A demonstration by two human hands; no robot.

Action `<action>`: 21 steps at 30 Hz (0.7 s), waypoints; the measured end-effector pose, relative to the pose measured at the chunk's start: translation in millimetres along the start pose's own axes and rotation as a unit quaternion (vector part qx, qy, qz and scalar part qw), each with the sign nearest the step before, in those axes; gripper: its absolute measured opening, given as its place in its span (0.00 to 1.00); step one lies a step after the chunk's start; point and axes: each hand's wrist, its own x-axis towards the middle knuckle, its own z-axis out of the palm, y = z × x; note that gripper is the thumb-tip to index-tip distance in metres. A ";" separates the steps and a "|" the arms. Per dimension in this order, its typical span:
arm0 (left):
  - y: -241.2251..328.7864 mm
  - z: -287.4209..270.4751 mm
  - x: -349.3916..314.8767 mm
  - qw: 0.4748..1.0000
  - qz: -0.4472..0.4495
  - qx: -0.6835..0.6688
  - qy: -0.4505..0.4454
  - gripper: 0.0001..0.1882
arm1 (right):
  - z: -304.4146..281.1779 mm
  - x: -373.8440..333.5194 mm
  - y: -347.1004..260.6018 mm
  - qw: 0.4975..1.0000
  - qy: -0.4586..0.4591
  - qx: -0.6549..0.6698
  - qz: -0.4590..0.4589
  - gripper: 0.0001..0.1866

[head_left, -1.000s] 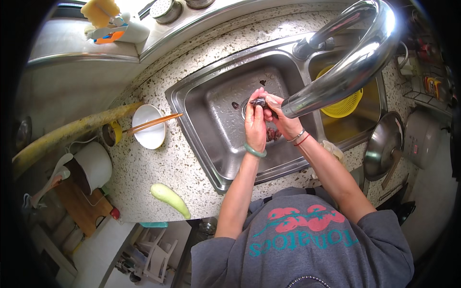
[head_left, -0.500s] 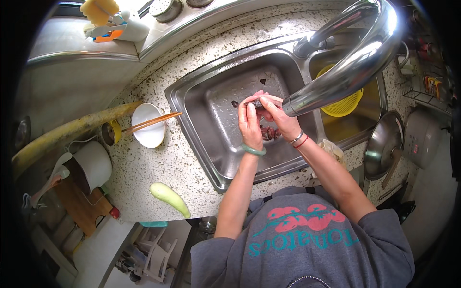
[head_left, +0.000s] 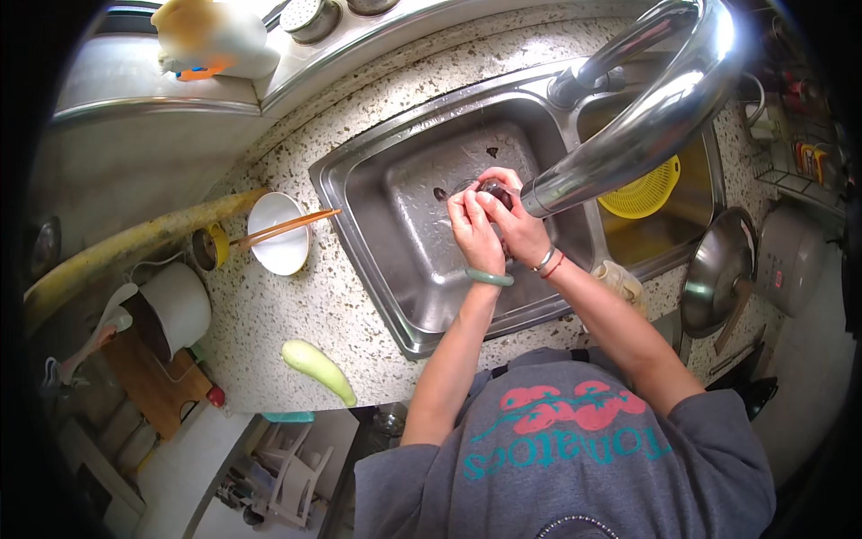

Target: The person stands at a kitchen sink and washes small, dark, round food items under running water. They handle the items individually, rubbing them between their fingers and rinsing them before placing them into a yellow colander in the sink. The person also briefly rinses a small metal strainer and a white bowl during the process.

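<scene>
Both my hands are cupped together over the sink's left basin (head_left: 395, 260), close under the tap's spout (head_left: 561, 184). A dark, shiny, wet rounded piece (head_left: 496, 191) shows between them; its kind I cannot make out. My left hand (head_left: 474, 225) curls round it from the left, a green bangle at the wrist. From the right, my right hand (head_left: 523, 223) closes on it with the thumb laid across. The fingers cover most of the piece. Two small dark scraps lie on the basin floor, one a dark scrap (head_left: 440, 193) left of my hands, the other a scrap (head_left: 491, 152) beyond them.
A yellow colander (head_left: 642, 190) sits in the right basin. To the left are a white bowl (head_left: 278, 235) with chopsticks (head_left: 310, 218) across it and a pale green gourd (head_left: 319, 370). A wok (head_left: 718, 269) stands at the far right. The thick tap (head_left: 646, 135) arches over the sink.
My wrists have come closer together, and my fingers have shifted round the dark piece. Reddish pieces seen between my wrists half a second ago are now hidden.
</scene>
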 end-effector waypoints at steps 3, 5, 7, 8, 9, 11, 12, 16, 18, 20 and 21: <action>-8.4 -6.1 -0.5 1.000 0.007 -0.012 0.011 0.04 | 6.4 1.3 -6.9 0.993 -0.012 -0.094 -0.075 0.09; -10.5 -9.7 0.1 1.000 0.018 -0.026 0.001 0.04 | 6.7 1.9 -4.4 0.979 -0.029 -0.168 -0.112 0.08; -11.8 -9.7 -1.3 0.999 0.033 -0.003 -0.002 0.04 | 5.3 6.8 3.7 0.947 -0.039 -0.268 -0.171 0.07; -12.6 -9.1 -6.6 0.999 0.040 0.020 -0.003 0.04 | 7.9 8.9 7.2 0.937 0.003 -0.290 -0.193 0.05; -12.3 -8.4 -9.7 0.998 0.045 0.041 -0.006 0.04 | 7.9 10.4 12.0 0.953 0.001 -0.261 -0.155 0.06; -13.0 -9.4 -8.9 0.997 0.055 0.056 -0.010 0.05 | 7.0 12.6 20.4 0.976 -0.003 -0.202 -0.079 0.09; -11.6 -9.9 -8.7 0.997 0.056 0.052 -0.014 0.05 | 6.8 15.1 15.5 0.997 -0.004 -0.077 0.016 0.14; -5.2 -16.3 -1.0 0.998 0.002 -0.054 -0.030 0.05 | -8.8 12.5 13.3 0.938 -0.105 0.238 0.229 0.17; -3.4 -19.0 -0.1 0.998 0.009 -0.054 -0.027 0.05 | -2.0 2.9 -2.7 0.962 -0.076 0.186 0.185 0.17; -2.8 -15.7 -4.0 0.999 0.045 0.015 -0.019 0.05 | 4.9 -4.4 -10.2 0.976 -0.036 0.145 0.156 0.16; -1.1 -13.5 -6.1 0.997 0.063 0.050 -0.017 0.05 | 6.5 -4.3 -9.8 0.988 -0.009 0.084 0.126 0.15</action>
